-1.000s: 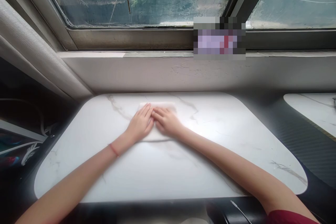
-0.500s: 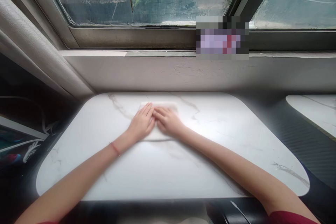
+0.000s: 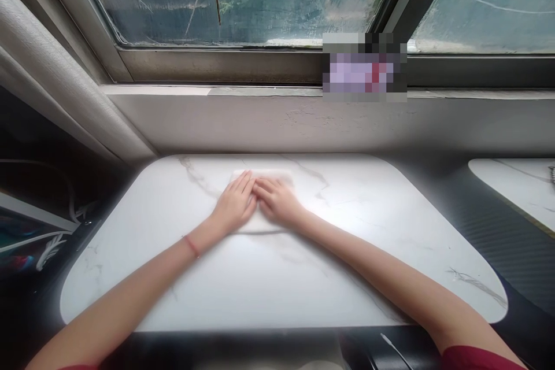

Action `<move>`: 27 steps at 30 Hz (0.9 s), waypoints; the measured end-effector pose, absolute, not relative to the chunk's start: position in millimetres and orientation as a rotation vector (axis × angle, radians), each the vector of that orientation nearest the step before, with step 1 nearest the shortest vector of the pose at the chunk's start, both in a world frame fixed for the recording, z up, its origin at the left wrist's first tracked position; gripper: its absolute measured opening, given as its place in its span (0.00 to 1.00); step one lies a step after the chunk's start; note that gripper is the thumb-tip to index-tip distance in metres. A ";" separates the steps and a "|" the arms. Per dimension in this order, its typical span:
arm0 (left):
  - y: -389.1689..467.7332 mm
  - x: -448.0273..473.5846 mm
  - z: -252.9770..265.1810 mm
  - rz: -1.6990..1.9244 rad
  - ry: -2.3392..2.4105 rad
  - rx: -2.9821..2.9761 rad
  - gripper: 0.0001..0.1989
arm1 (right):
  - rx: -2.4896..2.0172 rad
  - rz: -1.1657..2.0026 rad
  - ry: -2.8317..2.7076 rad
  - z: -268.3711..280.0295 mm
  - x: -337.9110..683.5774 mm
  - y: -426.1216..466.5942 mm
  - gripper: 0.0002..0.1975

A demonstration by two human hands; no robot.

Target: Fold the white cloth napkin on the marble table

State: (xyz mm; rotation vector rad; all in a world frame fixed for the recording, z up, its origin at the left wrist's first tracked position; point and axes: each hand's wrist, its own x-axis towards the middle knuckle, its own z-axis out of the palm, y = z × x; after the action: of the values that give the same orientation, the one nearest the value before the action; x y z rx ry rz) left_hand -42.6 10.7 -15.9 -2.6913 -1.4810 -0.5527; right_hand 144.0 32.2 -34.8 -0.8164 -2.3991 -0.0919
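Note:
A folded white cloth [image 3: 264, 224] lies flat on the white marble-patterned mat [image 3: 347, 277], close to its far edge. My left hand [image 3: 235, 199] rests on the left part of the cloth with its fingers stretched out, pointing away from me. From the right, my right hand [image 3: 277, 199] lies flat on the cloth too, its fingertips meeting those of the left. The palms and the cloth's middle under them are hidden. A thin red string circles my left wrist.
Beyond the mat rise a pale wall and a window [image 3: 243, 0] with a blurred-out patch on its sill. A second marbled mat [image 3: 520, 185] lies at the right on a dark surface. White cables [image 3: 52, 248] hang at the left; a thin cable [image 3: 394, 348] lies in front.
Both hands stay on the cloth in the same place. Only the view has tilted slightly, with the window sitting a little lower in the picture.

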 end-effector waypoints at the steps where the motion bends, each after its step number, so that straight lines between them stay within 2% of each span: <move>1: 11.4 -42.0 -17.3 -0.546 -1.481 -2.686 0.28 | -0.820 -0.101 -2.402 -35.2 143.5 32.3 0.20; 18: 16.0 -31.0 -27.4 -0.358 -1.607 -2.543 0.33 | -0.900 -0.071 -2.522 -46.0 143.8 37.9 0.28; 27: -30.6 -47.8 -33.3 -0.423 -1.556 -2.521 0.33 | -0.913 -0.054 -2.532 -39.7 129.5 -13.4 0.28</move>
State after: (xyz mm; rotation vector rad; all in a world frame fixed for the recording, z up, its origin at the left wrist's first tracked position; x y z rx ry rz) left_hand -47.8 -30.6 -33.3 -2.5208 -1.5564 -0.4231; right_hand 129.5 -13.4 -39.7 -0.9130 -2.5322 -0.0540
